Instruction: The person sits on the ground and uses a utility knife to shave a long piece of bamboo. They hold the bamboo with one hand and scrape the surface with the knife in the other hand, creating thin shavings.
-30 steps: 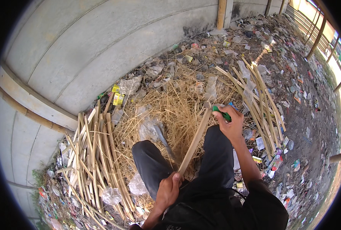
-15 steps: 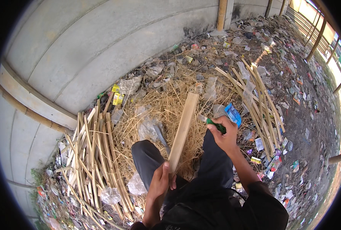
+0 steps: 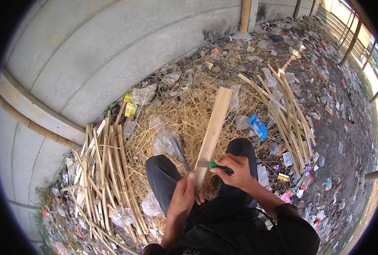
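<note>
The person is crouched low, with both knees in dark trousers [image 3: 163, 178] poking out in front. The left hand [image 3: 182, 197] is wrapped tight around the bottom end of a flat bamboo slat [image 3: 212, 129]. The slat is pale and long, and it leans up and away from the body, over the straw. The right hand [image 3: 235, 170] is closed around a knife with a green handle [image 3: 219, 166]. Its short blade lies flat across the slat, just above the left hand's thumb, and touches the wood.

Past the knees there is a big heap of dry straw [image 3: 184, 114]. A tool with a dark handle [image 3: 178, 148] lies in the straw, just beside the left knee. On the person's left, many thin bamboo strips [image 3: 104, 170] lie close together in a pile by the wall. On the right, another bunch of bamboo strips [image 3: 282, 110] lies spread out on the dirt. A blue wrapper [image 3: 258, 126] sits between the slat and that bunch.

Farther off, the ground is full of small litter [image 3: 324, 97]. A grey concrete wall [image 3: 112, 51] curves behind it all, and a yellow post [image 3: 245, 16] stands up at the far end.
</note>
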Available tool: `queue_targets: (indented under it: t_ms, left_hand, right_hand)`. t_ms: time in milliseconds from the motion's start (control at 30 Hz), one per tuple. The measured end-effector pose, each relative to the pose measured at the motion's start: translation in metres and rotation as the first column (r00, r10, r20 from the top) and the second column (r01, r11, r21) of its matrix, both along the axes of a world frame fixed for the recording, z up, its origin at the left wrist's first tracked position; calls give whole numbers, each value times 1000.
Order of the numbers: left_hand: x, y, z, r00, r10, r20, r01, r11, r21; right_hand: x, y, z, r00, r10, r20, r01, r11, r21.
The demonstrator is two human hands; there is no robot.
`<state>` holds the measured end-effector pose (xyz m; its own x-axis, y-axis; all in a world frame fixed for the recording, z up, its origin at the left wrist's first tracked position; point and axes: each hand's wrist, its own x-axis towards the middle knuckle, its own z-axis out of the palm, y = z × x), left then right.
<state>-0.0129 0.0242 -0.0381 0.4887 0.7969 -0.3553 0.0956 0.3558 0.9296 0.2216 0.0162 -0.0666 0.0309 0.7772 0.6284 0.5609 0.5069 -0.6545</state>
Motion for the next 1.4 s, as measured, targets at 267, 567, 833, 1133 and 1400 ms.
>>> queue_targets:
  t_ms: [267,567,833,1133,1400]
  left_hand:
    - [-1,2,6,995,-62,83,58,997,48]
    - [11,4,7,993,29,-116,-17,994,107]
    - [10,-2,7,984,48,-171,-32,995,94]
    - [0,-11,4,980,8,-199,-2,999,33]
    - [-26,-39,-2,976,-128,-177,108,987,-118]
  right_hand:
    - [2,-4,-3,999,25,-31,-27,997,-70]
    - [-4,-6,3,1000,16,-22,-16,1000,22]
    - [9,-3,16,997,-50,54,51,998,-25]
    - [37,16,8,987,-149,67,145,987,63]
    - [102,46,29,898,-433,-78,436,900,20]
